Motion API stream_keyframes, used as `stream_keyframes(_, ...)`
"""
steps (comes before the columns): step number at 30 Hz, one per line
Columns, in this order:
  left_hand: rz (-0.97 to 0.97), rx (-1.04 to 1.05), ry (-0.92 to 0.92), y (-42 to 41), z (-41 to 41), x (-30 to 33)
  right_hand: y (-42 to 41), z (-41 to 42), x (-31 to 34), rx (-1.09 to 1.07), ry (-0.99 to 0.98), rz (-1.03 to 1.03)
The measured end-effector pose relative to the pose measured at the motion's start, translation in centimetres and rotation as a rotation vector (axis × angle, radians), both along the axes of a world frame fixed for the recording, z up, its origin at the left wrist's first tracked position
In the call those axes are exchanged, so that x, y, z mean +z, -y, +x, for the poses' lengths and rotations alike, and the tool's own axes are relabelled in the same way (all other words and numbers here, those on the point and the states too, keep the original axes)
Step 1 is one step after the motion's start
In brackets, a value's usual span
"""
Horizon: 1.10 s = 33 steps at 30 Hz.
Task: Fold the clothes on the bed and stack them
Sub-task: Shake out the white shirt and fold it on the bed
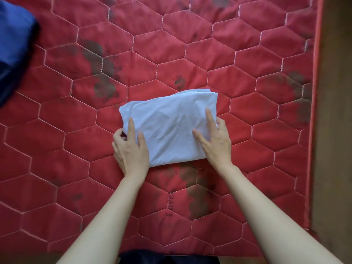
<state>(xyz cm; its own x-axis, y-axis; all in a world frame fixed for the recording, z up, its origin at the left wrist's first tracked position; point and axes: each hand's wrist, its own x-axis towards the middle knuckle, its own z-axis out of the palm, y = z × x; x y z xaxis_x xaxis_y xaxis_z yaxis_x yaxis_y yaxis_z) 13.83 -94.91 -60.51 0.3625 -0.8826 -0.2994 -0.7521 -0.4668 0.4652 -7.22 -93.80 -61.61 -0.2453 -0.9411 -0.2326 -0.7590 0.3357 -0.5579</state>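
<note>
Head view, nearest first: both bare forearms come up from 6 o'clock onto the red quilted bed [190,54]. Left hand [131,149] has index finger and thumb flat on top of the white shirt [169,126] with the other fingers curled round its 9 o'clock edge, so it's gripping. Right hand [213,138] does the same at the 3 o'clock edge. Shirt sits dead centre, already folded into a tidy packet. Looks like the folding's done, so next is probably lifting it as one piece to start the stack. Way off at 10 o'clock there's a blue cloth [13,44], likely next up.
</note>
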Motion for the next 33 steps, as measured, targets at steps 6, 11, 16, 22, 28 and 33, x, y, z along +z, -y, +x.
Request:
stream_keyframes(6,0.118,-0.094,-0.134,-1.0,2.0,0.2,-1.2,0.8,0.4,-0.064,0.089,0.115)
stream_keyframes(11,0.105,-0.116,-0.248,0.6,2.4,0.3,-1.2,1.4,0.3,-0.109,0.177,0.093)
stream_keyframes(16,-0.022,-0.138,-0.31,1.5,0.1,1.2,-0.9,0.6,1.5,-0.127,0.082,-0.018)
stream_keyframes(22,-0.1,-0.261,-0.414,5.1,-7.6,2.8,1.6,-8.0,3.9,-0.154,0.022,-0.139)
stream_keyframes(28,-0.202,-0.342,-0.457,10.8,-19.8,3.9,7.2,-20.7,5.7,-0.194,-0.005,-0.17)
stream_keyframes(33,-0.151,-0.349,-0.392,12.3,-25.8,2.5,9.1,-27.1,4.2,-0.141,0.005,-0.05)
